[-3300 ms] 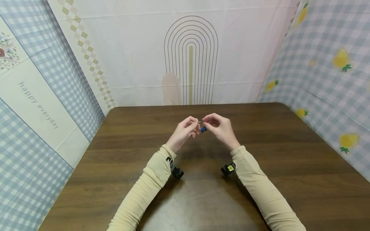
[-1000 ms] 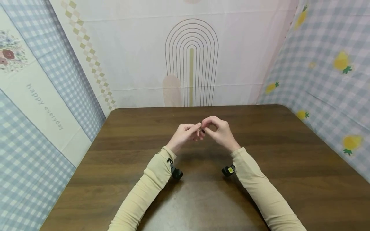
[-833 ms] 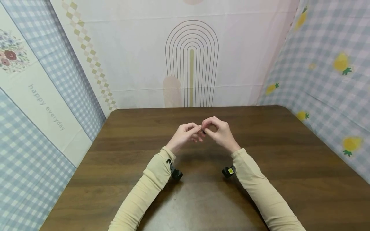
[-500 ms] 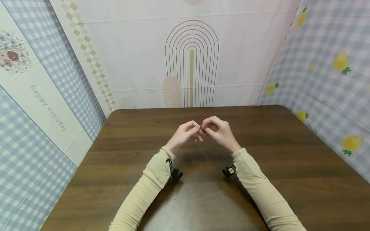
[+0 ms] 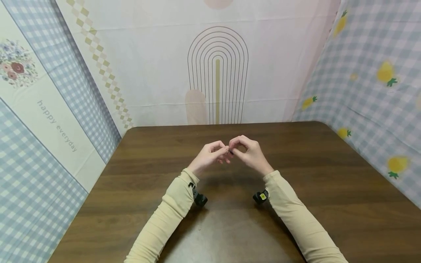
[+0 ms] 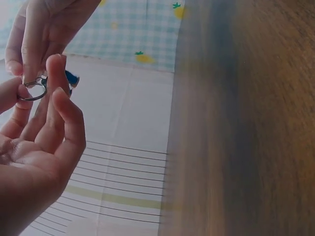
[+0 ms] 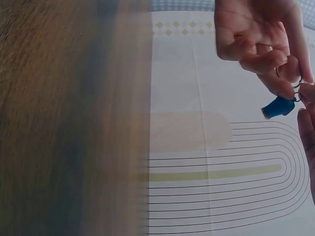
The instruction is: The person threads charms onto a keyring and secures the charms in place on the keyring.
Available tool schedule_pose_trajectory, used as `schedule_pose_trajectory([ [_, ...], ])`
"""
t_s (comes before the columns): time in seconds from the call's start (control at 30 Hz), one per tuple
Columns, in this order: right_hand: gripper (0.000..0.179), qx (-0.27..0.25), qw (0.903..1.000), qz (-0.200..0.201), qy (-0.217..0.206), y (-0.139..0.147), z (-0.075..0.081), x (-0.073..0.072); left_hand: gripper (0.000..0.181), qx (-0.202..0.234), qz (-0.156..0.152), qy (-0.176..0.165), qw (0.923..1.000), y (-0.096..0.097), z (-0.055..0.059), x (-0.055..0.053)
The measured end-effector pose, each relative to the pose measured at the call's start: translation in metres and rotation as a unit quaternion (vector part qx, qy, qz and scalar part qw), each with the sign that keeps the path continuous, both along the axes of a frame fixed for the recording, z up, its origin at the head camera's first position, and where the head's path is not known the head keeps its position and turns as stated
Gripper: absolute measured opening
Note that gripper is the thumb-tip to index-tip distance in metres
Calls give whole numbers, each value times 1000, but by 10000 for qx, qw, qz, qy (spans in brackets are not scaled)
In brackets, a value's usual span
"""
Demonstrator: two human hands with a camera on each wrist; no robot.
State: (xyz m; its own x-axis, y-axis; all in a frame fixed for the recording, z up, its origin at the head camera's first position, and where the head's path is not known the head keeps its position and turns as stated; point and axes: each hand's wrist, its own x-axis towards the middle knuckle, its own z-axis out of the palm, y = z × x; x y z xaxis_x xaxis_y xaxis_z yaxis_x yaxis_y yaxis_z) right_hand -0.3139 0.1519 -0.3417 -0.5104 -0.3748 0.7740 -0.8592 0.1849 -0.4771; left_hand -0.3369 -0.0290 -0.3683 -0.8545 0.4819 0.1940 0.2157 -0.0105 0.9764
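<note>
Raised over the table, my left hand (image 5: 211, 155) and right hand (image 5: 249, 152) meet at the fingertips. A dark metal split ring (image 6: 33, 98) is pinched between the left thumb and a finger. My right thumb and index finger curl together and pinch at the ring's far side, by a small dark link. From the ring hangs a small blue charm (image 7: 278, 107) with a pale end, clear to see in the right wrist view. It is mostly hidden by the fingers in the head view. The other left fingers spread loosely below the ring.
Below the hands lies a dark brown wooden table (image 5: 158, 208). A white printed cloth (image 5: 158, 65) hangs behind it, with checked cloths (image 5: 358, 87) at the sides. Each wrist wears a black camera (image 5: 200, 199) over a cream sleeve.
Around three seconds ago the hands were slightly apart, with the blue charm showing between them. They have since come together at the ring, and the head view has tilted up slightly.
</note>
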Motion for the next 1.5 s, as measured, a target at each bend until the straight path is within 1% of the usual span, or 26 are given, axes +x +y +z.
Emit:
schedule_pose_trajectory([
  [0.13, 15, -27, 10000, 58, -37, 0, 1, 1, 19, 50, -112, 265, 9996, -3, 2, 0],
  [0.2, 16, -59, 10000, 63, -49, -1, 0, 1, 19, 60, -146, 331, 9993, -3, 3, 0],
  [0.3, 15, -55, 10000, 54, -57, -1, 0, 1, 23, -48, -209, 358, 9991, -4, 3, 0],
  [0.4, 14, 0, 10000, 17, -37, -1, 1, 2, 26, -285, -336, 359, 9984, -5, 2, 0],
  [0.5, 13, 19, 10000, 27, -22, 0, 0, 2, 25, -464, -490, 401, 9969, -6, 1, -1],
  [0.6, 14, -13, 10000, 29, -25, 0, 0, 2, 21, -484, -563, 429, 9963, -6, -1, -2],
  [0.73, 15, -68, 10000, 73, -4, 0, -2, 1, 18, -373, -555, 450, 9967, -6, -2, -2],
  [0.97, 14, -146, 9996, 229, -113, 2, -3, -2, 19, -155, -548, 252, 9981, -7, -1, -2],
  [1.03, 14, -165, 9994, 245, -157, 2, -3, -2, 16, -99, -559, 204, 9982, -7, 0, -2],
  [1.13, 13, -100, 9995, 218, -195, 2, -3, -1, 15, -66, -661, 55, 9978, -8, -1, -4],
  [1.23, 16, 24, 9997, 143, -182, 1, -3, 1, 18, -98, -764, -89, 9970, -9, -2, -5],
  [1.3, 17, 118, 9998, 84, -161, 0, -2, 2, 22, -175, -751, -172, 9969, -9, -2, -4],
  [1.43, 16, 204, 9995, 84, -240, 1, -1, 3, 21, -254, -704, -158, 9971, -9, -3, -4],
  [1.5, 15, 232, 9992, 116, -289, 1, -1, 3, 20, -288, -720, -77, 9970, -9, -3, -4],
])
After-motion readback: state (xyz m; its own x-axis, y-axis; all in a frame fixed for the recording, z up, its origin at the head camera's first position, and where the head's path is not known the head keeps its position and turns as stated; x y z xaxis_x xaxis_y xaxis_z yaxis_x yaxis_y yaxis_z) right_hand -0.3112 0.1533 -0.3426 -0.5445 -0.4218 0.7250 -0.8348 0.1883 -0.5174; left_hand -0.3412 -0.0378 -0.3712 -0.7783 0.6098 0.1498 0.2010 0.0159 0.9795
